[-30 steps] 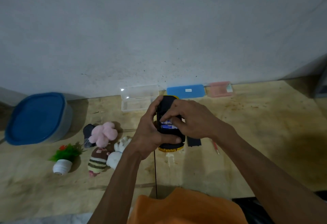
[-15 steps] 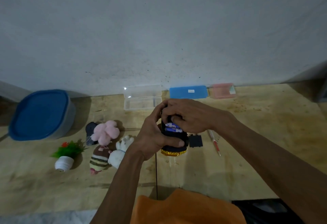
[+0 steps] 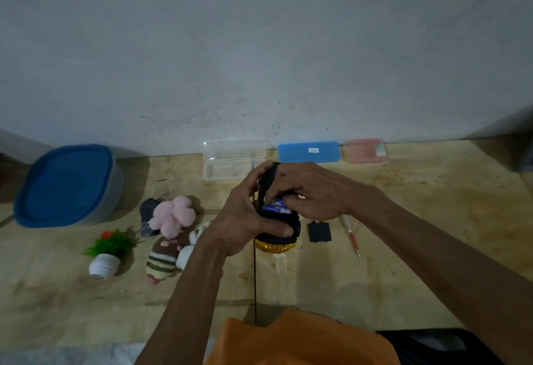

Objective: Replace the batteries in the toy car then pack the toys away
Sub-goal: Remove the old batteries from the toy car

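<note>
The toy car (image 3: 275,245) is black underneath with a yellow body, held belly-up above the wooden table (image 3: 403,263). My left hand (image 3: 245,220) wraps around its left side, thumb across the lower part. Blue batteries (image 3: 277,207) lie in the open compartment. My right hand (image 3: 311,191) rests over the top of the car, with its fingertips pressing on the batteries. The black battery cover (image 3: 318,232) lies on the table just right of the car, and a thin red-and-white screwdriver (image 3: 350,233) lies beyond it.
A blue-lidded tub (image 3: 66,184) stands at far left. Soft toys lie left of the car: a pink plush (image 3: 173,214), a striped plush (image 3: 161,261), a white plush (image 3: 187,252), plus a small fake plant (image 3: 108,252). A clear open case (image 3: 233,158), blue case (image 3: 308,151) and pink case (image 3: 364,149) line the wall.
My right fingers have shifted from the upper end of the car down onto the batteries in the compartment. The car stays held in my left hand, slightly farther from me.
</note>
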Tool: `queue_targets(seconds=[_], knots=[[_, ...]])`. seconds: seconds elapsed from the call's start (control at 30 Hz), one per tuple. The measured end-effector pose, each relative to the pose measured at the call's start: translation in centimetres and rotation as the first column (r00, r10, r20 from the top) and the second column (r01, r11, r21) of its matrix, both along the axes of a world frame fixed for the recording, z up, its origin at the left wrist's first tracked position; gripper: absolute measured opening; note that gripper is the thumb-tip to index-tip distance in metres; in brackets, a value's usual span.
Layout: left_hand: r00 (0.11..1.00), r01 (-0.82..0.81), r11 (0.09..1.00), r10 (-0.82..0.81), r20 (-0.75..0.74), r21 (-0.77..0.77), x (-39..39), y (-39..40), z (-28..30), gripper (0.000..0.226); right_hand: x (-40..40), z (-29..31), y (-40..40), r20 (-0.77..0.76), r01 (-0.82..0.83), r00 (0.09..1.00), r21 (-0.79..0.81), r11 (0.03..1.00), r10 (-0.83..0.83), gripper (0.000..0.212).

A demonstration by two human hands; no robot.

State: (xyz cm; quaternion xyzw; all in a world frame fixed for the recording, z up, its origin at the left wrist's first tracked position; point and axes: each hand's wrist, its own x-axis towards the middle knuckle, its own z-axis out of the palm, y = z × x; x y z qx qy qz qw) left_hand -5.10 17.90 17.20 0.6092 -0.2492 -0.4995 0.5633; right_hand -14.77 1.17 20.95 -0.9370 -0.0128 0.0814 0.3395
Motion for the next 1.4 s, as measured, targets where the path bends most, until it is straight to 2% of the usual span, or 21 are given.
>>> queue_targets(seconds=[0.23,0.47,0.6,0.77,0.87,0.93,0.97,1.03,1.1,1.13,1.17,1.2,1.23,1.27,1.33,1.37,1.4], knots=[[1.000,0.002,1.000,-0.002,-0.016,-0.007,0.1,0.1,0.2,0.118,0.7,-0.2,0.0,-0.016,-0.026,1.000,-0.011,1.000,0.026,0.036],[1.000,0.016,1.000,-0.016,-0.020,0.005,-0.4,-0.2,-0.1,0.118,1.1,-0.4,-0.1,-0.054,-0.062,0.997,0.007,0.998,0.062,0.017],[1.000,0.006,1.000,-0.006,-0.019,0.005,-0.7,-0.3,-0.2,0.117,0.6,-0.9,-0.1,0.011,-0.041,0.999,0.018,0.999,0.041,0.011],[1.000,-0.019,1.000,0.019,-0.018,0.004,-0.8,-0.2,-0.4,0.120,0.2,-2.0,0.3,0.124,0.082,0.988,0.078,0.994,-0.092,0.016],[0.999,-0.044,0.999,0.044,-0.016,-0.005,-0.9,-0.1,-0.5,0.119,0.1,-2.5,0.8,0.136,0.227,0.955,0.238,0.944,-0.264,0.009],[0.997,-0.083,0.996,0.083,-0.007,-0.019,-0.9,0.2,-0.4,0.119,0.1,-2.3,1.2,0.099,0.391,0.873,0.443,0.807,-0.478,0.006],[0.994,-0.106,0.994,0.106,-0.003,-0.027,-1.0,0.3,-0.3,0.119,0.0,-2.0,1.4,0.045,0.456,0.815,0.567,0.686,-0.578,0.005],[0.989,-0.145,0.988,0.146,0.015,-0.045,-1.1,0.5,-0.1,0.119,-0.1,-1.2,1.8,-0.165,0.523,0.694,0.784,0.333,-0.701,0.012],[0.984,-0.172,0.983,0.174,0.041,-0.063,-1.2,0.8,0.0,0.119,-0.2,-0.4,2.3,-0.432,0.525,0.603,0.848,-0.074,-0.670,0.024],[0.982,-0.180,0.981,0.184,0.051,-0.070,-1.2,0.9,0.0,0.118,-0.3,-0.1,2.5,-0.531,0.526,0.566,0.822,-0.220,-0.630,0.026],[0.980,-0.184,0.980,0.189,0.060,-0.076,-1.2,1.0,0.0,0.119,-0.5,0.1,2.8,-0.593,0.547,0.531,0.785,-0.290,-0.605,0.028],[0.979,-0.186,0.979,0.191,0.068,-0.081,-1.2,1.1,0.0,0.119,-0.8,0.0,3.1,-0.611,0.595,0.499,0.757,-0.269,-0.615,0.030],[0.978,-0.187,0.979,0.193,0.079,-0.085,-1.2,1.1,-0.1,0.120,-1.2,0.0,3.5,-0.584,0.661,0.478,0.731,-0.169,-0.656,0.031],[0.977,-0.188,0.978,0.196,0.089,-0.089,-1.3,1.2,-0.1,0.120,-1.7,0.0,4.0,-0.518,0.724,0.480,0.690,-0.015,-0.708,0.031],[0.973,-0.195,0.976,0.205,0.106,-0.096,-1.3,1.1,0.0,0.123,-2.6,-0.2,5.0,-0.338,0.777,0.545,0.547,0.311,-0.767,0.024],[0.970,-0.200,0.975,0.212,0.118,-0.099,-1.3,1.1,-0.1,0.123,-2.8,-0.4,5.4,-0.262,0.771,0.586,0.473,0.428,-0.767,0.022],[0.967,-0.204,0.974,0.217,0.131,-0.102,-1.3,1.0,-0.1,0.124,-3.0,-0.8,5.7,-0.209,0.761,0.614,0.415,0.499,-0.761,0.022]])
